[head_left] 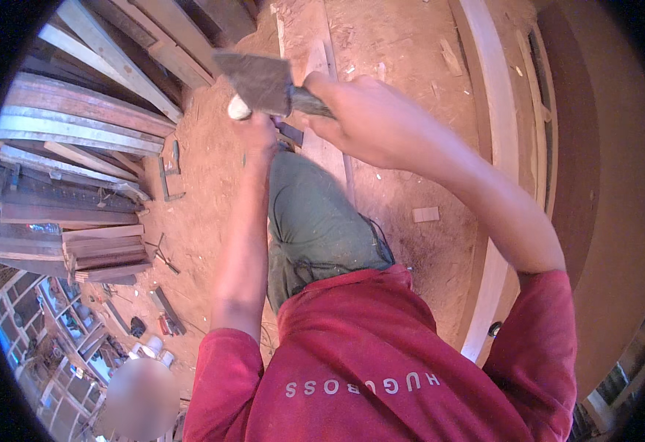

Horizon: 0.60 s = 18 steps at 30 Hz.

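My right hand (370, 121) grips the dark handle of a mallet-like tool. Its broad, grey-brown, wedge-shaped head (260, 82) is raised over my left hand and blurred by motion. My left hand (256, 135) is closed around a chisel, whose pale rounded handle end (239, 109) sticks out on the left. The dark metal blade (291, 133) shows on the right of that hand, at a long pale board (325, 156). Where the blade's tip meets the wood, I cannot make out. The board lies beside my leg in green trousers (322, 217), which hides part of it.
Stacked planks (79, 121) fill the left side, with a clamp-like metal tool (166, 175) near them. A small wood block (425, 214) lies on the sandy floor. Along the right runs a long pale beam (500, 110). A blurred shape, apparently a person (142, 398), is at lower left.
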Each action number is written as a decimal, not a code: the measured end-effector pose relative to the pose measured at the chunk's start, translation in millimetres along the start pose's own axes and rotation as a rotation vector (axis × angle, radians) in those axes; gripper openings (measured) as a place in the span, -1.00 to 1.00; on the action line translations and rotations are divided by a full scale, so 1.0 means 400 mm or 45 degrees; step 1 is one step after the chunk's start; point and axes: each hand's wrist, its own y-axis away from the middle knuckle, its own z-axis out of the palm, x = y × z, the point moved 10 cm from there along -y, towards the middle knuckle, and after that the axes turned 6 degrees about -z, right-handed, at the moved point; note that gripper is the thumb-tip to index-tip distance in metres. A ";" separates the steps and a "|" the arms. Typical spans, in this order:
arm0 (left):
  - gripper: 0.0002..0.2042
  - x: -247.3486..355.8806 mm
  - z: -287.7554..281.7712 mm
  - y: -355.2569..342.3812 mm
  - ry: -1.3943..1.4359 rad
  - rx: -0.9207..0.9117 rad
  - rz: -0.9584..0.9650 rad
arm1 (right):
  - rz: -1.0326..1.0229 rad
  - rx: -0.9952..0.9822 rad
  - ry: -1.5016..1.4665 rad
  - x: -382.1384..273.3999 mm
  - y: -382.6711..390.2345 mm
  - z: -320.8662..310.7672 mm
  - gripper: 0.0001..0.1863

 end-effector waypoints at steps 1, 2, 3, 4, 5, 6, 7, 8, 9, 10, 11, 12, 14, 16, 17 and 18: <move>-0.91 0.053 -0.012 0.011 -0.191 -0.002 0.016 | 0.065 0.025 -0.088 0.016 0.014 -0.001 -0.68; -0.95 0.032 -0.021 0.008 -0.044 -0.048 0.063 | 0.082 0.053 -0.126 0.015 0.020 -0.005 -0.67; -0.97 0.009 -0.024 0.005 0.110 -0.107 0.105 | 0.113 0.078 -0.166 0.017 0.036 -0.006 -0.66; -0.97 -0.019 -0.025 0.000 0.258 -0.173 0.140 | 0.146 0.105 -0.206 0.024 0.052 -0.005 -0.65; -0.96 -0.024 -0.009 0.003 0.211 -0.175 0.113 | 0.132 0.140 -0.220 0.029 0.058 -0.010 -0.64; -0.95 -0.028 0.004 0.006 0.163 -0.176 0.086 | 0.118 0.176 -0.234 0.037 0.066 -0.009 -0.63; -0.96 -0.042 0.010 0.016 0.051 -0.161 0.130 | 0.104 0.212 -0.248 0.041 0.072 -0.013 -0.62; -0.96 -0.076 0.015 0.009 0.114 -0.156 0.124 | 0.121 0.207 -0.258 0.044 0.072 -0.017 -0.62; -0.96 -0.110 0.023 0.006 0.177 -0.152 0.110 | 0.143 0.197 -0.270 0.045 0.078 -0.016 -0.61; -0.96 -0.143 0.024 0.002 0.240 -0.147 0.096 | 0.165 0.185 -0.283 0.047 0.083 -0.013 -0.61; -0.96 -0.139 0.038 0.005 0.274 -0.203 0.028 | 0.145 0.207 -0.302 0.051 0.086 -0.014 -0.61; -0.96 -0.140 0.040 0.008 0.231 -0.187 0.032 | 0.124 0.229 -0.322 0.058 0.088 -0.012 -0.61; -0.96 -0.138 0.043 0.007 0.146 -0.153 0.050 | 0.092 0.255 -0.328 0.065 0.096 -0.009 -0.60; -0.96 -0.114 0.041 0.008 0.062 -0.114 0.155 | 0.071 0.263 -0.302 0.068 0.102 -0.008 -0.59; -0.96 -0.103 0.039 0.010 0.019 -0.094 0.205 | 0.090 0.255 -0.322 0.071 0.103 -0.006 -0.59; -0.96 -0.101 0.036 0.009 0.026 -0.081 0.209 | 0.110 0.247 -0.342 0.071 0.104 -0.006 -0.59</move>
